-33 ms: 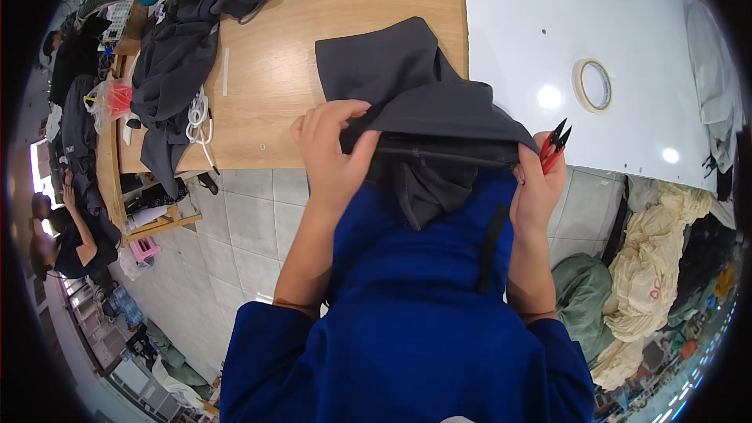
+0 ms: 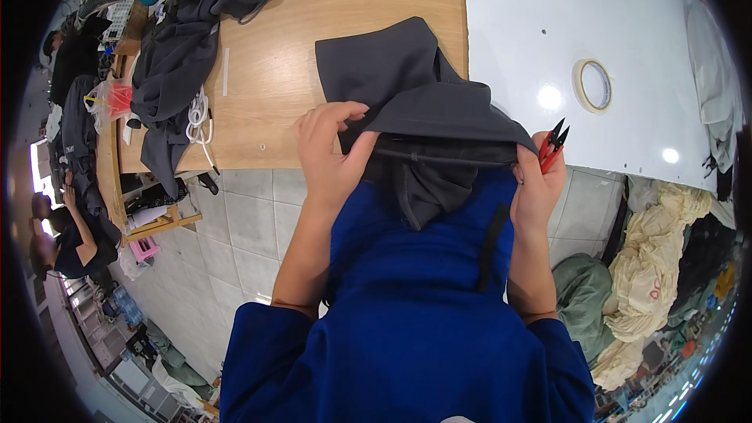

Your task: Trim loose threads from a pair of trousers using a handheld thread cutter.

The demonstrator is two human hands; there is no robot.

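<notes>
A dark grey piece of garment cloth lies folded at the table's near edge, partly hanging over it toward my body. Its near edge stretches between my two hands, with a seam and a darker inner layer showing along the gap. My left hand is closed on the left end of this edge, thumb below and fingers curled over. My right hand pinches the right end of the cloth. That same hand also holds red-handled thread snips, their dark blades pointing up and away from the cloth.
A roll of tape lies on the white tabletop to the right. More dark garments and a white cord lie on the wooden tabletop at left. Cream cloth is heaped at lower right. Another person is at far left.
My left hand and the cloth's near edge have shifted very slightly, and a little more of the inner seam shows. Otherwise nothing differs.
</notes>
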